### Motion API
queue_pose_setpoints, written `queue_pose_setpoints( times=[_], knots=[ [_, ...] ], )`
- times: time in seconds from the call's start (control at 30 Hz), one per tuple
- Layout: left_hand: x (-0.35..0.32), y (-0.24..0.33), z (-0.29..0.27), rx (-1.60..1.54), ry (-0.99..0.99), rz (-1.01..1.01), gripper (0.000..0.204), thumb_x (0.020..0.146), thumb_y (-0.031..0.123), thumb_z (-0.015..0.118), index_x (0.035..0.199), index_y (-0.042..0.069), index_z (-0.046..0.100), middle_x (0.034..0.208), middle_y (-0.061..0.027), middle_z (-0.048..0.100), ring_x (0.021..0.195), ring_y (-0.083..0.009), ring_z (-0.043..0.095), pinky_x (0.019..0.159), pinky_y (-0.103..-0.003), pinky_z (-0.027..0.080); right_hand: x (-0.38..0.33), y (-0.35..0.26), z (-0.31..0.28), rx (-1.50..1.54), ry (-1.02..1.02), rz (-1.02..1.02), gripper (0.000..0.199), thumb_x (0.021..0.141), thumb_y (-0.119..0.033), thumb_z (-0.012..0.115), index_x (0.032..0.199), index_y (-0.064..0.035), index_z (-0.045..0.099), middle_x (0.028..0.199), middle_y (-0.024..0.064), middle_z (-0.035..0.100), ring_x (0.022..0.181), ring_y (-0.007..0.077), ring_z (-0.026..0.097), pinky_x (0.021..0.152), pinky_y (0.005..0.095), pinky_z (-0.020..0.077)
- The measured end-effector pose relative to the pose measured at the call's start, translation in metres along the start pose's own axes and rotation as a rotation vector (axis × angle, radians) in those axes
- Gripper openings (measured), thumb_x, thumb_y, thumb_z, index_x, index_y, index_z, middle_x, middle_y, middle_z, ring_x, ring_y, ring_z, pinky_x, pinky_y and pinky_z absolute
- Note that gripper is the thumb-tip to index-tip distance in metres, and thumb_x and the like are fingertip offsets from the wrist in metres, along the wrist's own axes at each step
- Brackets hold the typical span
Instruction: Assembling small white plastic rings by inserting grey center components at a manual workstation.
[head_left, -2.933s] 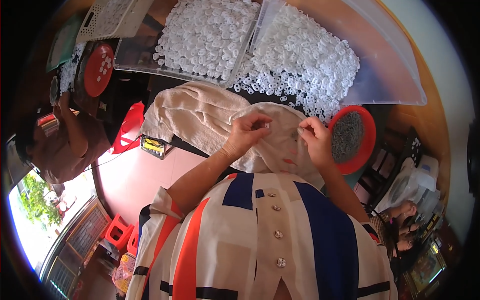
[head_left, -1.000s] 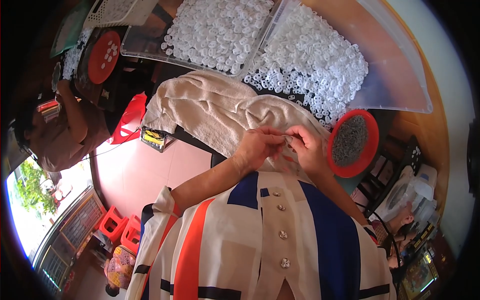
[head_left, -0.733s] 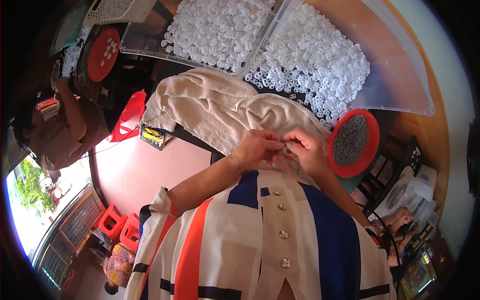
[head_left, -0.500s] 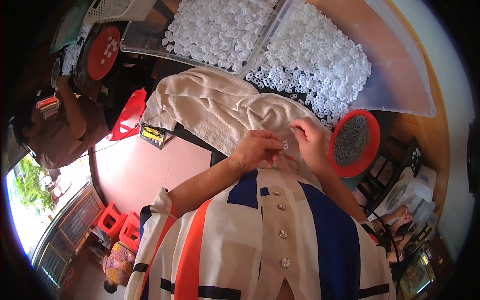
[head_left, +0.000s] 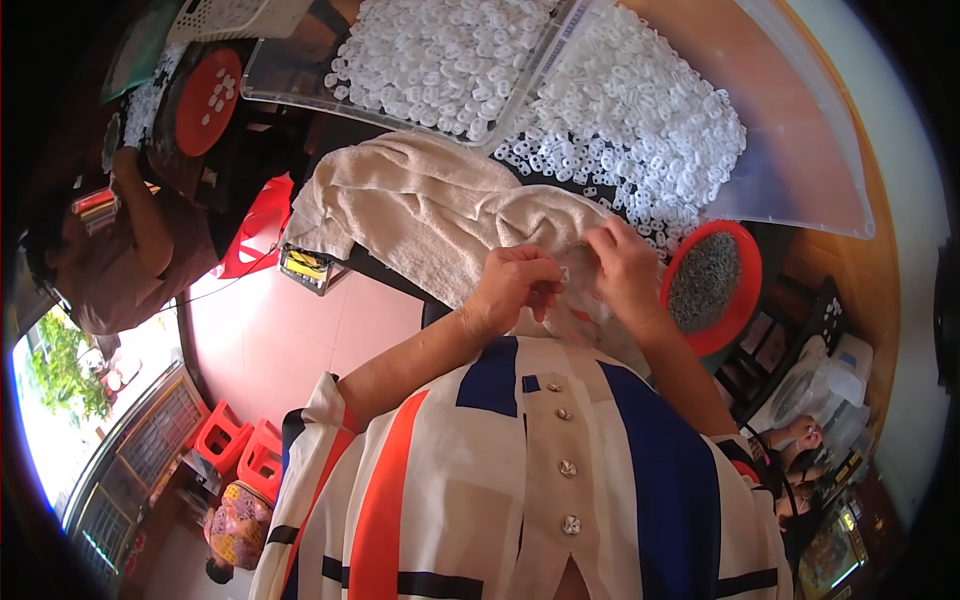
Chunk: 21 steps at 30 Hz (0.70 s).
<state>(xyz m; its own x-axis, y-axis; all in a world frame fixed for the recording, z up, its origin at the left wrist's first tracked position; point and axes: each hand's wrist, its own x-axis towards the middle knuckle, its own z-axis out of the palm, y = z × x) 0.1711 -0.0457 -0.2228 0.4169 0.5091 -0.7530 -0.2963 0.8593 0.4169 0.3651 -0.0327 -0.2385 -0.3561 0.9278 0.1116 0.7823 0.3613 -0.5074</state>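
While the left hand [head_left: 508,288] pinches a small white plastic piece [head_left: 565,274] by its edge, seemingly to leave most of it exposed, the right hand [head_left: 628,276] stands just apart, thumb and fingers closed together; whether they grip anything is too small to tell. Beneath lies a crumpled beige terry towel [head_left: 410,205], probably as a soft layer. Near the right hand, a round red plastic bowl [head_left: 728,334] gathers small grey pieces [head_left: 703,285] within easy reach. Beyond, a heap of loose white plastic pieces [head_left: 645,130] spreads towelward beside a clear plastic wall [head_left: 795,165], likely for short reaches.
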Motion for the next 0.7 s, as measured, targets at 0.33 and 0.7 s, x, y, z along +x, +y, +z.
queue_pose_setpoints(
  times=[0.33, 0.7],
  knots=[
    [0.004, 0.0, 0.002, 0.058, 0.058, 0.014, 0.01, 0.08, 0.009, 0.065, 0.082, 0.001, 0.06, 0.072, -0.009, 0.062, 0.053, -0.0152, 0.059, 0.043, -0.027, 0.046, -0.003, 0.002, -0.005, 0.253, 0.039, 0.149, 0.022, 0.074, 0.01, 0.055, 0.091, -0.0022, 0.056, 0.082, 0.0104, 0.056, 0.074, 0.0263, 0.06, 0.064, 0.0322, 0.0466],
    [0.012, -0.003, 0.019, 0.465, 0.098, 0.415, 0.019, 0.084, 0.009, 0.065, 0.101, 0.0, 0.064, 0.083, -0.0016, 0.062, 0.069, -0.0066, 0.056, 0.054, -0.021, 0.046, -0.01, -0.005, -0.022, 0.737, -0.149, 0.484, 0.005, 0.087, 0.0, 0.057, 0.092, -0.0005, 0.058, 0.078, 0.0033, 0.061, 0.067, 0.0111, 0.056, 0.063, 0.0243, 0.0453]
  ],
)
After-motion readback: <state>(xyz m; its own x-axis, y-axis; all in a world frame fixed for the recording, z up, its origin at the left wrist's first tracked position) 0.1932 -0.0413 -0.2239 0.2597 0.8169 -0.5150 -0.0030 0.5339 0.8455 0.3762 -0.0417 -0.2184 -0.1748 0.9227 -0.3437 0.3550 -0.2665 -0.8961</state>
